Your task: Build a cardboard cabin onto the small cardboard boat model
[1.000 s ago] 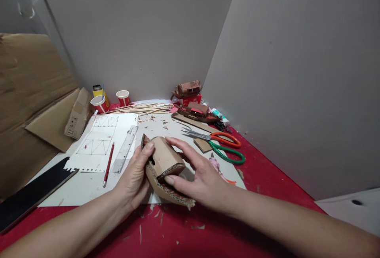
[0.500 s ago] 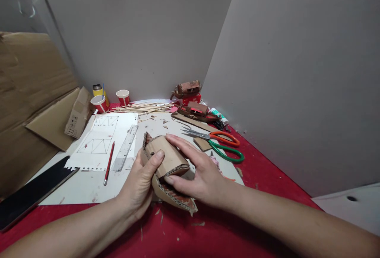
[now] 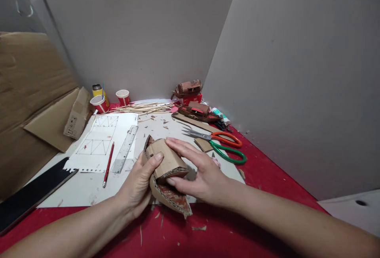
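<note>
Held above the front of the table is a cardboard model boat (image 3: 168,157). Its bent brown cover arches over a curved hull (image 3: 170,200) with corrugated edges and reddish paint inside. My left hand (image 3: 138,184) is closed round the left side, with its thumb pressed on the cover. On the other side, my right hand (image 3: 203,169) grips the cover, fingers over its top and thumb at its lower corrugated edge. The left fingers are hidden beneath the hull. Beyond my right hand lie scissors (image 3: 204,136) with orange and green handles.
Left of my hands lie a ruler (image 3: 126,149), a red pencil (image 3: 108,167), a sheet with truss drawings (image 3: 95,139) and a black tablet-like slab (image 3: 32,194). Farther back are thin sticks (image 3: 145,108), paper cups (image 3: 122,97) and two brown model boats (image 3: 198,109). Large cardboard (image 3: 26,91) stands left.
The model boat has tilted slightly and its near tip has shifted a little left. Both hands keep their hold, the right thumb moving slightly with it. The view has shifted a little.
</note>
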The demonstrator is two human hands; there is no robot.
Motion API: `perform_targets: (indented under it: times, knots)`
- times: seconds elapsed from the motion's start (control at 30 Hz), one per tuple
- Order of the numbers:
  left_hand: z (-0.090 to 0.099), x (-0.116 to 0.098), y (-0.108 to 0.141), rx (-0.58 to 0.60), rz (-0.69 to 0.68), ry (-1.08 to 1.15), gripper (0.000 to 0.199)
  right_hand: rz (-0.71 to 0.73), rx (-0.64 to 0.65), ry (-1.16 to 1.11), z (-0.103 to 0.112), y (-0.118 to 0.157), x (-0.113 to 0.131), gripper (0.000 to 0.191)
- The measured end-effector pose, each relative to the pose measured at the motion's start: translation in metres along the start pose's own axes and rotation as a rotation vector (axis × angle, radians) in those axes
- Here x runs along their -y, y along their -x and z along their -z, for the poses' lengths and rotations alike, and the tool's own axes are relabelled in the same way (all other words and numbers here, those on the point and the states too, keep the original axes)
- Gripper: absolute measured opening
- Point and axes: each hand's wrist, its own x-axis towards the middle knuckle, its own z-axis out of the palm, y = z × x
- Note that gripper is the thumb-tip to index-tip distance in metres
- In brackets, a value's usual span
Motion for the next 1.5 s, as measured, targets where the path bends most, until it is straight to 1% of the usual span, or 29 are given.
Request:
perform_targets:
  times: [0.13, 0.23, 0.33, 0.5, 0.63, 0.7, 0.8, 0.87, 0.93, 1.07, 1.17, 1.27, 1.37, 1.5]
  knots:
    - [0.004, -0.002, -0.004, 0.015, -0.001, -0.015, 0.059, -0.008, 0.039, 0.024, 0.007, 0.0, 0.002, 0.081]
    - [0.006, -0.003, -0.005, 0.008, 0.023, -0.036, 0.051, -0.006, 0.052, 0.027, 0.013, -0.001, 0.002, 0.084]
    - [0.008, -0.003, -0.005, 0.016, 0.034, -0.053, 0.043, -0.003, 0.053, 0.016, 0.017, -0.001, 0.003, 0.083]
    - [0.009, -0.002, -0.004, 0.045, 0.065, -0.061, 0.036, -0.093, 0.077, -0.044, 0.014, -0.002, 0.005, 0.076]
    - [0.01, -0.003, -0.006, 0.054, 0.071, -0.071, 0.032, -0.118, 0.075, -0.083, 0.011, -0.001, 0.005, 0.072]
    - [0.01, -0.003, -0.007, 0.071, 0.057, -0.075, 0.034, -0.103, 0.105, -0.071, 0.013, 0.0, 0.005, 0.076]
    - [0.011, -0.003, -0.007, 0.126, 0.034, -0.066, 0.046, -0.067, 0.126, -0.035, 0.019, 0.0, 0.009, 0.084]
    - [0.012, -0.003, -0.007, 0.176, 0.009, -0.056, 0.056, -0.051, 0.114, -0.016, 0.021, 0.0, 0.011, 0.084]
    - [0.013, -0.002, -0.007, 0.209, -0.015, -0.051, 0.062, -0.031, 0.1, -0.001, 0.022, 0.0, 0.009, 0.081]
    - [0.016, 0.001, -0.01, 0.196, 0.002, -0.061, 0.064, 0.013, 0.085, -0.009, 0.016, 0.0, 0.0, 0.075]
    - [0.018, 0.003, -0.014, 0.181, 0.019, -0.074, 0.066, 0.012, 0.094, -0.036, 0.013, -0.002, -0.006, 0.076]
    - [0.018, 0.002, -0.016, 0.184, -0.004, -0.072, 0.069, 0.025, 0.094, -0.031, 0.013, -0.005, -0.006, 0.077]
    - [0.017, 0.0, -0.017, 0.202, -0.025, -0.056, 0.07, 0.075, 0.091, -0.002, 0.016, -0.008, -0.003, 0.082]
    - [0.015, -0.006, -0.017, 0.219, -0.001, 0.001, 0.062, 0.135, 0.037, 0.048, 0.021, -0.01, -0.002, 0.089]
